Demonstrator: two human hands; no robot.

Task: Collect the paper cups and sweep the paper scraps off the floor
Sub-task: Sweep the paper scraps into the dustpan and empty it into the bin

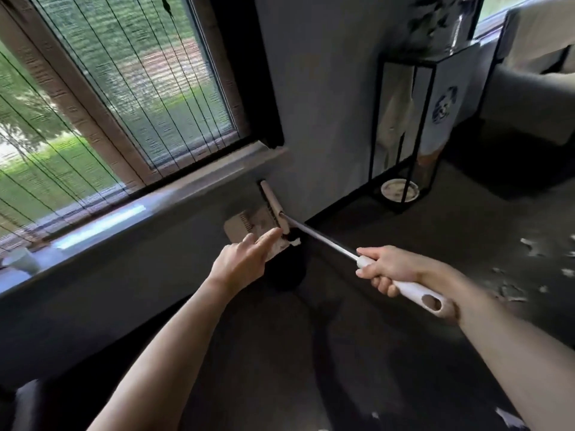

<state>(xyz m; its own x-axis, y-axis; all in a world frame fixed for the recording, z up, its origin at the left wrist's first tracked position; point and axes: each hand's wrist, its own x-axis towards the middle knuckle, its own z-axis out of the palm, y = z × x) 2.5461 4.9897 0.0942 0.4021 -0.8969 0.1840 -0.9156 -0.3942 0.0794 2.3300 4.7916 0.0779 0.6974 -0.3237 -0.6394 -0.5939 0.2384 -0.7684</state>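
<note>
right hand [389, 269] wrapped round broom handle [417, 293] below window sill [124, 219], left hand [245, 259] forefinger straight at broom head [273, 206], grip cannot be told, paper scraps [510, 290] on floor right of sill, paper cup [23, 259] on sill

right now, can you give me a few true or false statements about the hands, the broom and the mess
1. The right hand grips the white broom handle. True.
2. The left hand holds a paper cup. False: it holds nothing. Its fingers reach out straight toward the dustpan by the wall.
3. Paper scraps lie on the floor on the right. True.
4. The paper cup stands on the floor. False: it stands on the windowsill at the far left.
5. The plate sits on top of the black stand. False: it lies at the stand's base.
</note>
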